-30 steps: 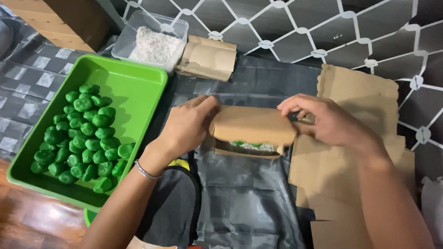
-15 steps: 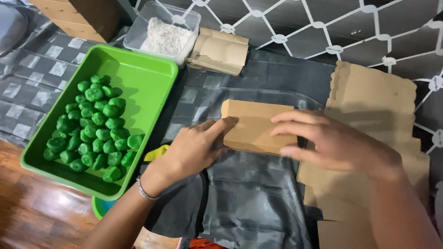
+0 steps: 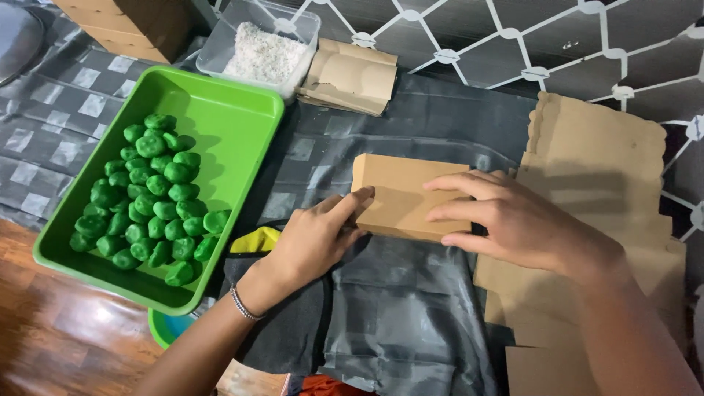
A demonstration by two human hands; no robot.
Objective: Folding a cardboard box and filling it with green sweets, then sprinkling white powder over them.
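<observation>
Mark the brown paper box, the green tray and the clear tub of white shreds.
brown paper box (image 3: 400,192), head view, closed top face
green tray (image 3: 238,128), head view, bare floor
clear tub (image 3: 297,16), head view, far rim

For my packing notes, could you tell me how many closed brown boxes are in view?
1: the closed brown box lies on the dark sheet, between the left hand and right hand. Others may be hidden.

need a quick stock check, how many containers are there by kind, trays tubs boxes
green tray: 1
clear plastic tub: 1
closed brown box under both hands: 1
folded brown boxes behind it: 1 small pile, count unclear
total: 4
</observation>
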